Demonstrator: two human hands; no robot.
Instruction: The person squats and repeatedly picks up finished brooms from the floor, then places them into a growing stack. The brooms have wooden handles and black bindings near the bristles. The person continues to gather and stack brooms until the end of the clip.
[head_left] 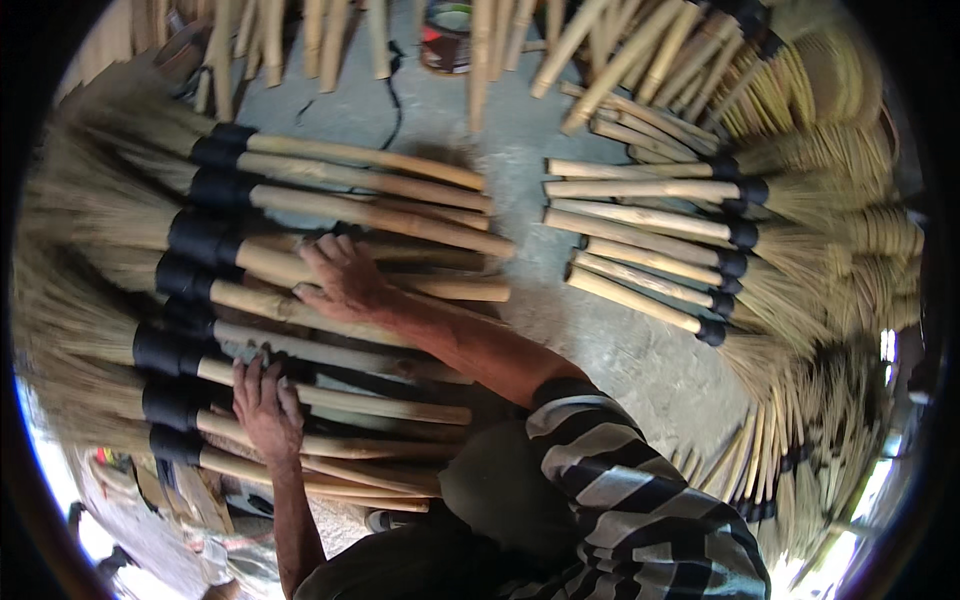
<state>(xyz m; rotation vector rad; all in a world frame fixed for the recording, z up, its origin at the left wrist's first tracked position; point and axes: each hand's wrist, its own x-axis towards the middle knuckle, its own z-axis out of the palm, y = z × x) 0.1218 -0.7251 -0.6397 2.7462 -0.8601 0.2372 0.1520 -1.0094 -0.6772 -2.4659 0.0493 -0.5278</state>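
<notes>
Several brooms with pale wooden handles and black collars lie in a row on my left, their straw heads pointing left. My left hand (268,410) rests with fingers stretched out over the handle of a lower broom (380,404), close to its black collar. Farther up the row, my right hand (345,278) reaches across, its fingers curled over the handle of another broom (460,288). The undersides of the fingers are hidden. A greyish handle (330,352) lies between my two hands.
On the right, a second row of brooms (640,220) has its straw heads pointing right. Loose wooden handles (630,50) and a dark red can (446,40) are at the far side. More brooms (755,455) lie at lower right. The floor (665,360) is grey.
</notes>
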